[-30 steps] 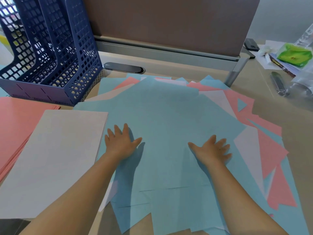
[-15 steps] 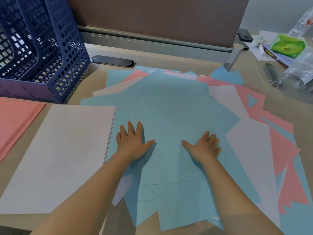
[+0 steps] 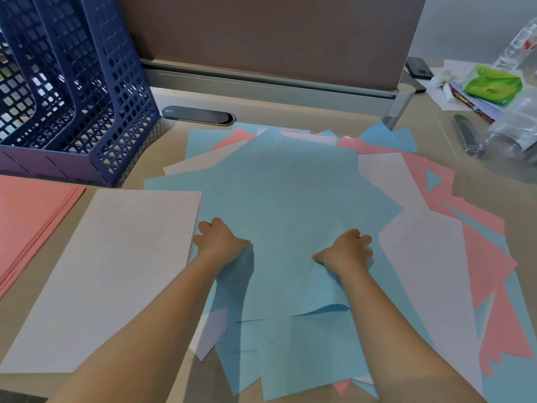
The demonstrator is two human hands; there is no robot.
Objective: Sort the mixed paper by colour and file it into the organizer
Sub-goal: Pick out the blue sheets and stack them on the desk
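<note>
Both hands, flat with fingers spread a moment ago, have curled, bunching the top blue sheet (image 3: 290,205). Left of the left hand (image 3: 219,241): pink stack (image 3: 26,210), then white stack (image 3: 110,271) touching its knuckles; blue organizer (image 3: 72,91) beyond. Left hand grips the sheet. Right hand (image 3: 347,251) pinches it likewise; mixed paper pile (image 3: 436,257) fans out to its right.

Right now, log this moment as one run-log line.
step: gathering blue | left hand: curled on top light-blue paper sheet | right hand: curled, bunching same sheet | white paper stack, pink paper stack: sorted | dark-blue mesh plastic organizer: unfilled
</note>
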